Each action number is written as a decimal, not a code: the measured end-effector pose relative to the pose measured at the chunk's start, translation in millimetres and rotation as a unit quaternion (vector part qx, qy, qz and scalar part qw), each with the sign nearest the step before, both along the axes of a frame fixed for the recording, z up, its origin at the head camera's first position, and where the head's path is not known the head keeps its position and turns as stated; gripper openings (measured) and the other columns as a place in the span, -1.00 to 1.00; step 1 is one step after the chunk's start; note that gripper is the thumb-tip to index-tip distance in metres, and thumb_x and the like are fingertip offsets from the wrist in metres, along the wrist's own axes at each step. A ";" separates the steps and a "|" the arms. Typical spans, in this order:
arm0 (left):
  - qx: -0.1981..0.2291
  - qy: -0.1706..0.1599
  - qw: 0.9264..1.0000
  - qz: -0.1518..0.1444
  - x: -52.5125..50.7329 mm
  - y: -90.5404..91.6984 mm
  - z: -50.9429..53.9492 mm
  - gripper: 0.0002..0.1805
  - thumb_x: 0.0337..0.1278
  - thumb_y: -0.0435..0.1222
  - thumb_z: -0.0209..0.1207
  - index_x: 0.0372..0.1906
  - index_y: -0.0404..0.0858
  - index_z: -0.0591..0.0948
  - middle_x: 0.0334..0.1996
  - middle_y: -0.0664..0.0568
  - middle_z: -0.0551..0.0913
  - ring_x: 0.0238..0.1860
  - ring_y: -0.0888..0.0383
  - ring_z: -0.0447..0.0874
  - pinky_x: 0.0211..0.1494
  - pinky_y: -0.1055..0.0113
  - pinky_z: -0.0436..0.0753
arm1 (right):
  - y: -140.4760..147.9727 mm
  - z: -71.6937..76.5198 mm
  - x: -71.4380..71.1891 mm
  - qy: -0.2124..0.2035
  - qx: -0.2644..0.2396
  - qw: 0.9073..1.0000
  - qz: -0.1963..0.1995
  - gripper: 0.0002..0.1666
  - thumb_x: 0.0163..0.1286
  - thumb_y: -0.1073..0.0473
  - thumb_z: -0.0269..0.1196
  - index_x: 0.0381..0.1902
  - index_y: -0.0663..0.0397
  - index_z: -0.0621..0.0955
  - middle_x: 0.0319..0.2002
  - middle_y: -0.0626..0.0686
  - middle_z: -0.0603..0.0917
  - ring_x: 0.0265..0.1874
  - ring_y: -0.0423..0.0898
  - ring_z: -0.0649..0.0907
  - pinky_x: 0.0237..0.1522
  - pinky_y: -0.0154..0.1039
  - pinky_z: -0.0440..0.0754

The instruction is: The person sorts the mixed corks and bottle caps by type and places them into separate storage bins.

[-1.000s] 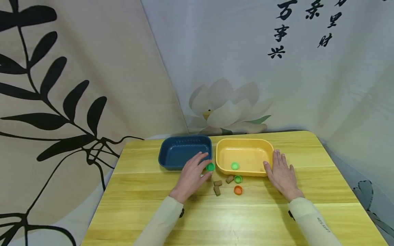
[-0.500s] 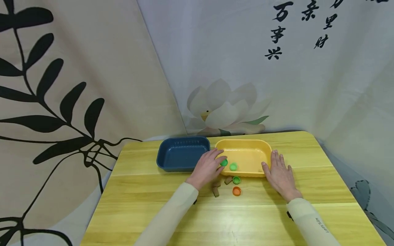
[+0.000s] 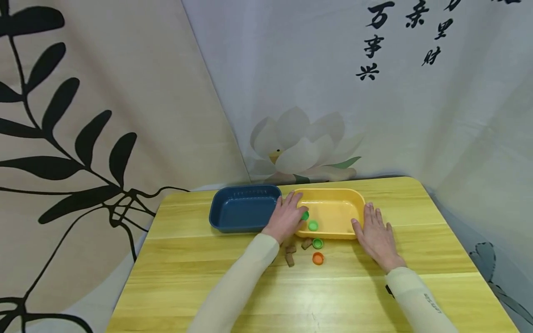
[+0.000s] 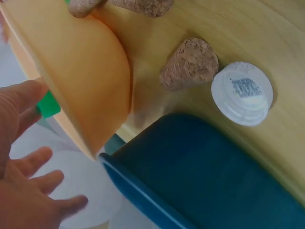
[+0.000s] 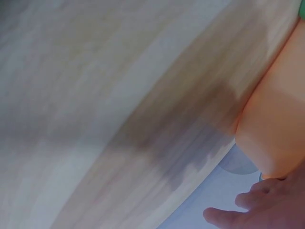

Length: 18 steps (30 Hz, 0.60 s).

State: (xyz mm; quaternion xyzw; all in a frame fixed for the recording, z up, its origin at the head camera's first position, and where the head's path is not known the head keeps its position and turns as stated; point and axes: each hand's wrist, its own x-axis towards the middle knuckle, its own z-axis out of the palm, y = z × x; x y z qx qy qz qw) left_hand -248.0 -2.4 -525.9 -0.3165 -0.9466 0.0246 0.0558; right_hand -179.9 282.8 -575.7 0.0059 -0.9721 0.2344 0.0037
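My left hand (image 3: 285,218) pinches a green bottle cap (image 4: 48,105) between thumb and finger, at the left end of the yellow tray (image 3: 333,235). The other left fingers are spread in the left wrist view. A lighter green cap (image 3: 313,225) lies on the tray floor. My right hand (image 3: 378,238) touches the tray's right end, its fingers straight and holding nothing. In the right wrist view, only part of that hand shows beside the tray wall (image 5: 276,114).
A dark blue tray (image 3: 243,222) stands left of the yellow one. In front lie several corks (image 3: 289,259), a green cap (image 3: 318,243) and an orange cap (image 3: 318,258). A white cap (image 4: 242,93) sits near a cork (image 4: 189,64).
My left hand has carried the green cap rightward from near the blue tray to the yellow tray. The right hand has stayed at the yellow tray's end.
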 end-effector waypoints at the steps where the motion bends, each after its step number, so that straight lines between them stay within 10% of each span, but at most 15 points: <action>1: -0.006 -0.005 1.000 0.010 -1.0 1.4 -1.0 -0.60 0.35 -0.01 0.34 0.24 0.11 0.69 0.55 -0.07 0.27 0.57 -0.19 0.17 0.45 -0.28 0.35 | 0.1 0.1 -0.2 0.001 0.001 1.000 0.000 -0.01 0.68 -0.31 -0.35 0.63 0.38 -0.20 0.64 0.34 -0.24 0.58 0.42 -0.07 0.36 0.60 -0.08; 9: 0.035 -0.041 0.997 0.064 1.1 -5.5 -8.4 -0.27 0.39 0.12 0.24 0.57 0.08 0.37 0.62 -0.11 0.13 0.63 -0.21 -0.02 0.49 -0.40 0.15 | -1.1 -0.2 -1.2 -0.004 0.007 1.000 0.001 0.00 0.68 -0.32 -0.34 0.63 0.40 -0.18 0.63 0.39 -0.16 0.58 0.43 -0.06 0.37 0.59 -0.07; 18: 0.149 -0.014 0.986 0.068 29.4 -48.2 -7.6 -0.20 0.46 0.12 0.17 0.63 -0.07 0.24 0.65 -0.15 0.04 0.63 -0.24 -0.06 0.50 -0.39 0.13 | 0.0 0.6 -0.2 -0.005 0.011 1.000 0.005 -0.01 0.68 -0.32 -0.36 0.63 0.37 -0.21 0.63 0.39 -0.17 0.58 0.43 -0.07 0.36 0.60 -0.08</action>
